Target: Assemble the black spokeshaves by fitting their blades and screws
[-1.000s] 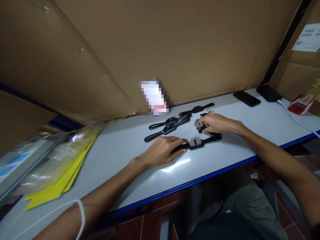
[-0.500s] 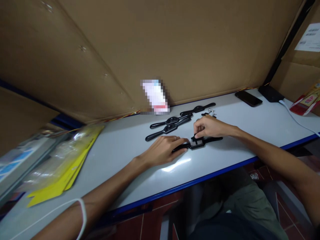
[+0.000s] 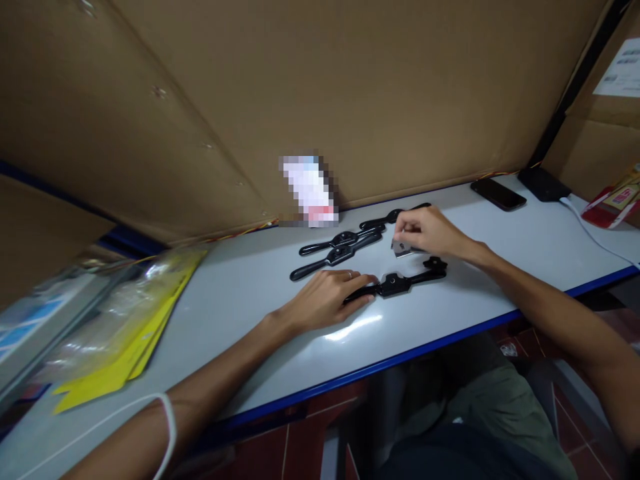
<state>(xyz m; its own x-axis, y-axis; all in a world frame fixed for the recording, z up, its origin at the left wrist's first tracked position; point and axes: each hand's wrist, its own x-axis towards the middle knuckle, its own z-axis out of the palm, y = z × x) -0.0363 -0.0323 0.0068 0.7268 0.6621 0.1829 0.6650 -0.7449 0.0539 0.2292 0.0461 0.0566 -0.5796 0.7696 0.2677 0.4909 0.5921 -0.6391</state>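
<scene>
A black two-handled tool [image 3: 400,283] lies on the grey table [image 3: 250,307]. My left hand [image 3: 325,298] presses flat on its left handle, fingers closed over it. A small black part [image 3: 435,263] rests by the tool's right handle. My right hand [image 3: 425,230] is raised a little behind the tool, pinching a small grey metal blade [image 3: 401,248]. Three more black tools of the same kind [image 3: 345,244] lie in a row behind it.
Cardboard walls [image 3: 300,87] close off the back. Yellow-backed plastic packets [image 3: 115,333] are piled at the left. A dark phone [image 3: 498,194], a black box [image 3: 544,183] with a white cable and a red packet [image 3: 613,203] sit at the far right. The table's blue front edge [image 3: 400,360] runs below.
My right hand moved from the tool's middle back and to the right, lifting the grey blade away. A small black part now lies by the right handle. My left hand stayed put.
</scene>
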